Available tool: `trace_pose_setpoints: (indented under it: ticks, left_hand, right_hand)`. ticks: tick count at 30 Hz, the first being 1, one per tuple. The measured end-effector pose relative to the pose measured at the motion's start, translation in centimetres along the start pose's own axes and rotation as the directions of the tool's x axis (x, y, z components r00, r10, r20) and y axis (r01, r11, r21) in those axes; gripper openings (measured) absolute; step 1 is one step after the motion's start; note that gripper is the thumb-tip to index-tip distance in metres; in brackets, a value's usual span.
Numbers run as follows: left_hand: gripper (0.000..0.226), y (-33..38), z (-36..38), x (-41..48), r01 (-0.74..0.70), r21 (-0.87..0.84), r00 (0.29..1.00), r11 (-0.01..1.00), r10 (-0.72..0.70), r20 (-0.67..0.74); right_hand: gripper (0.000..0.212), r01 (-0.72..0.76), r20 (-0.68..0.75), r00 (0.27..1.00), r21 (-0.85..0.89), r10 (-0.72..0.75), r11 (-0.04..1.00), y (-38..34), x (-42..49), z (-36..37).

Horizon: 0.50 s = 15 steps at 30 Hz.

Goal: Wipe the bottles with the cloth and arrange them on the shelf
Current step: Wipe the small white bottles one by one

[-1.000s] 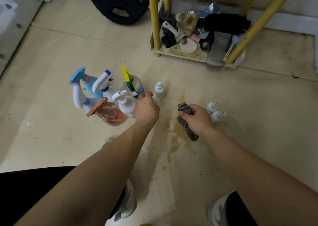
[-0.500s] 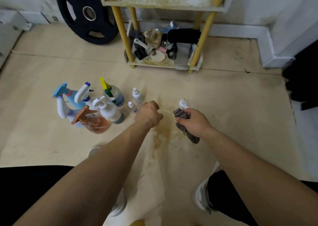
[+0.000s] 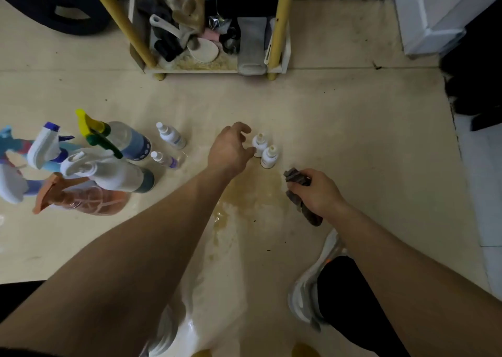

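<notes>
My left hand hovers loose-fingered beside two small bottles, holding nothing. My right hand grips the cloth.

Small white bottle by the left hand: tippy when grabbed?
Probably light: the bottle is small beside the left hand. Narrow and upright, so it may tip, likely into its twin close beside it. The floor looks wet, so maybe slippery.

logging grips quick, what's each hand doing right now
left hand: open, beside a small bottle, not gripping it
right hand: holds the cloth
</notes>
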<state>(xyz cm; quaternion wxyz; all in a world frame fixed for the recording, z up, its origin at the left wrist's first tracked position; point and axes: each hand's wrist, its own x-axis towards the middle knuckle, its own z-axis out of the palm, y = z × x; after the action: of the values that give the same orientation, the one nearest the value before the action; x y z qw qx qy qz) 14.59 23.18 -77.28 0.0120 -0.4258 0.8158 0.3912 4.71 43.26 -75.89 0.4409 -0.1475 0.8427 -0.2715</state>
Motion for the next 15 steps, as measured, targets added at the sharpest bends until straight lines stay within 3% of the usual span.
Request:
trace_pose_setpoints:
  ticks: [6, 15]
  left_hand:
    - [0.037, 0.1, 1.1, 1.9, -0.13, 0.064, 0.991, 0.989, 0.128, 0.029]
    - [0.02, 0.1, 0.6, 2.0, -0.165, 0.099, 0.986, 0.981, 0.164, 0.021]
  right_hand:
    - [0.007, -0.022, 0.006, 1.0, 0.016, 0.022, 1.0, 0.8, 1.9, -0.2]
    - [0.012, -0.019, -0.003, 1.0, 0.047, 0.019, 0.999, 0.2, 2.2, -0.9]
